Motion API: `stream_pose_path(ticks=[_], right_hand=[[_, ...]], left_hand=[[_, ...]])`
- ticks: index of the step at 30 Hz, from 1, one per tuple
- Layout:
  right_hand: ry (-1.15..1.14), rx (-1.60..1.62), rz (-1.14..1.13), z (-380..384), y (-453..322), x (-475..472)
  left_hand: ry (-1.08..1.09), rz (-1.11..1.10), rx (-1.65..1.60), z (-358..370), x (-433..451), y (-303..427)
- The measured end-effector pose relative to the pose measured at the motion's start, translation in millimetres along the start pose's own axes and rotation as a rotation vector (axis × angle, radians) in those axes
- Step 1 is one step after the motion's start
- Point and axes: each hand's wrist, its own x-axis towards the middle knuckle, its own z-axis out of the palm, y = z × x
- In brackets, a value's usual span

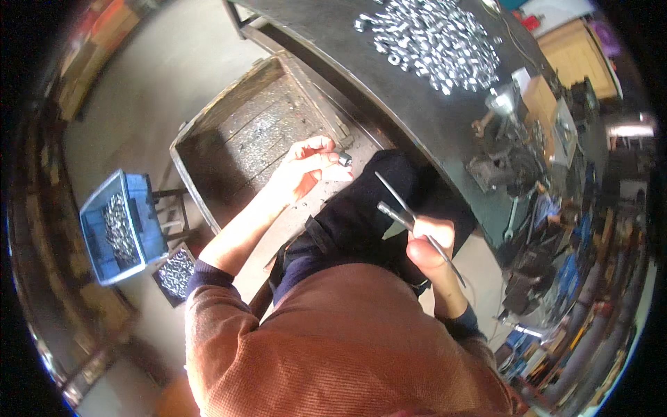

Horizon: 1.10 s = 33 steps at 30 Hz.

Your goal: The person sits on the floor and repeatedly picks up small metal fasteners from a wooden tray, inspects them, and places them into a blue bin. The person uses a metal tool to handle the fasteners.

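Note:
Between the fingertips of my left hand (312,169) is a small dark metal collar or nut (344,159), its bore facing outward. The hand is raised beside the wooden crate. My right hand (431,242) is closed around two tools above my lap: a thin pointed metal rod (394,193) and a thicker rod with a bright, fluted-looking tip (390,211). The tips of both point up and left, towards my left hand, and touch nothing. A large heap of shiny small metal parts (437,44) lies on the dark workbench.
An open wooden crate (200,127) stands on the floor, bits scattered inside. At the left are a blue plastic bin (151,227) of metal parts and a smaller box of parts (176,273). Wrenches (511,219) and a dark metal fixture (503,167) lie along the bench's right side.

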Motion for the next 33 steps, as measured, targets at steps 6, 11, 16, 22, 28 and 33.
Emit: stream_pose_path(ticks=[6,11,16,22,28,33], right_hand=[[-0.036,-0.095,0.001,-6.5,-11.6,12.1],[-0.038,-0.095,-0.007,-12.1,-15.1,19.0],[-0.044,-0.121,0.008,-17.9,-11.9,22.2],[-0.024,-0.176,-0.035,-18.2,-16.3,25.4],[-0.031,-0.333,-0.110,-8.2,-20.2,26.4],[-0.010,-0.239,-0.017,-2.6,-9.8,23.2]], left_hand=[[-0.030,-0.087,-0.150,24.1,3.3,-26.1],[-0.013,-0.180,-0.197,30.0,4.0,-38.0],[0.024,-0.234,-0.181,35.4,4.5,-45.6],[-0.018,-0.194,0.019,38.4,7.2,-44.9],[-0.117,-0.075,0.644,56.9,10.4,-20.4],[-0.142,-0.043,0.706,58.7,9.8,-16.6]])
